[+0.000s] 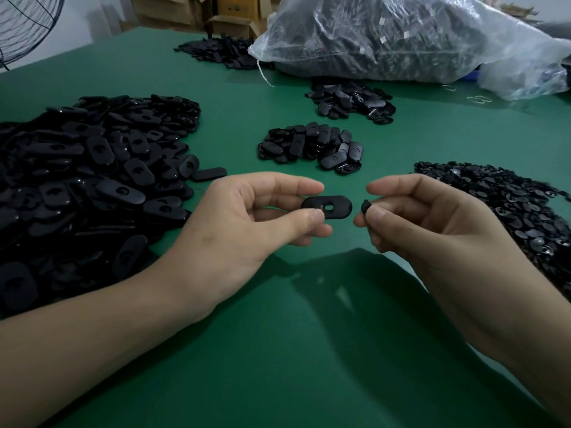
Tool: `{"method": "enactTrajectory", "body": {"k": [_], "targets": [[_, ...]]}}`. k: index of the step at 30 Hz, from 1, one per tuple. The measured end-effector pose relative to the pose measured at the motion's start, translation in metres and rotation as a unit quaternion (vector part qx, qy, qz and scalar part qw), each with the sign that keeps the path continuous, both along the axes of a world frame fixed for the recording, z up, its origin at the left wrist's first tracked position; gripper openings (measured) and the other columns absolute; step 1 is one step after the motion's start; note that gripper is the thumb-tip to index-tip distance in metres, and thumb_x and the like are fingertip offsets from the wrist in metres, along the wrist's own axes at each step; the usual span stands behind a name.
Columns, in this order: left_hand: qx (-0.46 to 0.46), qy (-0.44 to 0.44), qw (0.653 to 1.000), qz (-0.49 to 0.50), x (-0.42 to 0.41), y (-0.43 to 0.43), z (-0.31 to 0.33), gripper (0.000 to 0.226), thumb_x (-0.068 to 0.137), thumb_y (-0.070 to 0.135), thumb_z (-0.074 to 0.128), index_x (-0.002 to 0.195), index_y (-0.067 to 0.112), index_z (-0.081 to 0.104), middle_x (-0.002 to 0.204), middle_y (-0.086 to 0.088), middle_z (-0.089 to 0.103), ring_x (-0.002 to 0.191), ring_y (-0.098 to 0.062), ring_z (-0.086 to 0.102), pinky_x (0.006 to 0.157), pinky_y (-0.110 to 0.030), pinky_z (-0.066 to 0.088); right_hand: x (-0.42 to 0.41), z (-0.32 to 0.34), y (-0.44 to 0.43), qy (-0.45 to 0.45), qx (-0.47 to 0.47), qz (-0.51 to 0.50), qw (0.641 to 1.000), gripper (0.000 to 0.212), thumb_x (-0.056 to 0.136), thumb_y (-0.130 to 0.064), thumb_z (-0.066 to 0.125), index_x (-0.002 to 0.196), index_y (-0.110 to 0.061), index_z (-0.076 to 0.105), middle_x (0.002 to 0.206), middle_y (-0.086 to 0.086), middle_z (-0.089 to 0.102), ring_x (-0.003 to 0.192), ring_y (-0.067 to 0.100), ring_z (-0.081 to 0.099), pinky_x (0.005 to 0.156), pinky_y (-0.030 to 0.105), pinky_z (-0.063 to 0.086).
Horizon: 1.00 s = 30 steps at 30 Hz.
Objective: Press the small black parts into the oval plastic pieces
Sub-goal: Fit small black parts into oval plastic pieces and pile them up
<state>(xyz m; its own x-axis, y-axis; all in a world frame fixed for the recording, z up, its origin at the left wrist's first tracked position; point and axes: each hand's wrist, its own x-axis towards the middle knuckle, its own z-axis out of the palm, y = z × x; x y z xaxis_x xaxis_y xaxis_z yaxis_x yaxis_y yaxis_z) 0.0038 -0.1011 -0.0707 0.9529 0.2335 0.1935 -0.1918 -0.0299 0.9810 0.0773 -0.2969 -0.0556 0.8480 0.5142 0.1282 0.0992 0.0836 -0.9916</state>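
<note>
We note both hands raised above the green table [278, 350], facing each other.

Left hand [247, 217]: thumb and forefinger pinch the left end of one oval piece [332, 205]. It lies roughly level with its keyhole-shaped opening facing up. The right end is free and points at the other hand.

Right hand [426, 220]: thumb and forefinger pinch a small black part [366, 206]; only its rounded tip shows beyond the fingertips, so we cannot tell its shape. The other fingers are curled underneath.

Part and oval are near each other and level, with a narrow gap between them. The part is not yet in the opening.

On the table:
- a large heap of ovals [92, 168] at left
- a spread of small parts [509, 205] at right
- a mid pile [312, 146] just beyond the hands, and a far pile [349, 100] behind it
- a clear bag [401, 38] of dark pieces at the back, with another heap [222, 50] to its left
</note>
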Motion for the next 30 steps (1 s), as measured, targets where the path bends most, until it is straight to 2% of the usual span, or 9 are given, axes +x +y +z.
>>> {"method": "enactTrajectory", "body": {"k": [4, 11, 14, 17, 20, 25, 28, 30], "targets": [[-0.024, -0.001, 1.0, -0.006, -0.001, -0.001, 0.001, 0.028, 0.073, 0.013, 0.077, 0.101, 0.009, 0.076, 0.09, -0.006, 0.08, 0.083, -0.022, 0.079, 0.069, -0.022, 0.06, -0.001, 0.001, 0.001, -0.025, -0.015, -0.001, 1.0, 0.027, 0.067, -0.031, 0.076, 0.09, -0.018, 0.077, 0.084, 0.008, 0.077, 0.068, 0.011, 0.063, 0.068, 0.018, 0.053], [-0.021, 0.004, 1.0, -0.013, -0.003, -0.005, 0.005, 0.025, 0.072, 0.015, 0.079, 0.097, 0.013, 0.078, 0.089, -0.006, 0.08, 0.087, -0.02, 0.079, 0.072, -0.02, 0.059, -0.003, 0.003, 0.0, -0.093, -0.039, -0.016, 0.995, 0.02, 0.071, -0.031, 0.074, 0.089, -0.028, 0.081, 0.077, -0.002, 0.074, 0.07, 0.007, 0.065, 0.07, 0.016, 0.054], [-0.031, 0.018, 0.999, -0.012, -0.005, -0.009, 0.006, 0.022, 0.075, 0.019, 0.077, 0.096, 0.014, 0.08, 0.09, -0.004, 0.081, 0.086, -0.019, 0.079, 0.073, -0.024, 0.062, -0.004, 0.003, 0.0, -0.125, -0.049, -0.023, 0.991, 0.015, 0.076, -0.027, 0.075, 0.089, -0.03, 0.081, 0.078, -0.002, 0.075, 0.07, 0.006, 0.066, 0.071, 0.017, 0.055], [-0.029, 0.034, 0.999, -0.011, -0.006, -0.011, 0.007, 0.015, 0.078, 0.012, 0.079, 0.093, 0.014, 0.081, 0.088, -0.005, 0.081, 0.088, -0.018, 0.078, 0.077, -0.025, 0.062, -0.005, 0.002, 0.0, -0.179, -0.087, -0.041, 0.979, 0.012, 0.082, -0.016, 0.077, 0.088, -0.026, 0.08, 0.082, -0.002, 0.077, 0.076, 0.014, 0.071, 0.075, 0.028, 0.059], [-0.027, 0.04, 0.999, -0.011, -0.007, -0.013, 0.007, 0.014, 0.08, 0.004, 0.079, 0.091, 0.013, 0.081, 0.088, -0.005, 0.081, 0.09, -0.019, 0.078, 0.078, -0.023, 0.061, -0.008, 0.002, 0.002, -0.25, -0.124, -0.063, 0.958, 0.014, 0.082, -0.018, 0.076, 0.091, -0.028, 0.074, 0.085, -0.005, 0.075, 0.078, 0.018, 0.071, 0.074, 0.038, 0.056], [-0.014, 0.036, 0.999, -0.006, -0.008, -0.014, 0.008, 0.015, 0.077, 0.007, 0.081, 0.09, 0.014, 0.082, 0.088, -0.003, 0.081, 0.089, -0.021, 0.078, 0.076, -0.022, 0.061, -0.011, 0.003, 0.003, -0.327, -0.17, -0.096, 0.924, 0.018, 0.081, -0.023, 0.076, 0.091, -0.03, 0.063, 0.089, -0.014, 0.072, 0.083, 0.013, 0.07, 0.072, 0.031, 0.051], [-0.001, 0.03, 1.0, -0.003, -0.008, -0.015, 0.008, 0.021, 0.069, 0.02, 0.082, 0.091, 0.02, 0.082, 0.086, -0.001, 0.081, 0.089, -0.021, 0.078, 0.075, -0.022, 0.061, -0.011, 0.004, 0.002, -0.362, -0.19, -0.103, 0.907, 0.017, 0.082, -0.023, 0.075, 0.09, -0.031, 0.062, 0.088, -0.017, 0.07, 0.085, 0.011, 0.068, 0.071, 0.024, 0.048], [0.006, 0.029, 1.0, 0.002, -0.009, -0.016, 0.007, 0.027, 0.065, 0.027, 0.081, 0.092, 0.024, 0.082, 0.085, -0.001, 0.08, 0.089, -0.026, 0.077, 0.079, -0.027, 0.062, -0.012, 0.005, 0.002, -0.382, -0.2, -0.101, 0.896, 0.016, 0.083, -0.022, 0.074, 0.089, -0.03, 0.062, 0.088, -0.017, 0.068, 0.086, 0.009, 0.067, 0.07, 0.021, 0.046]]}}
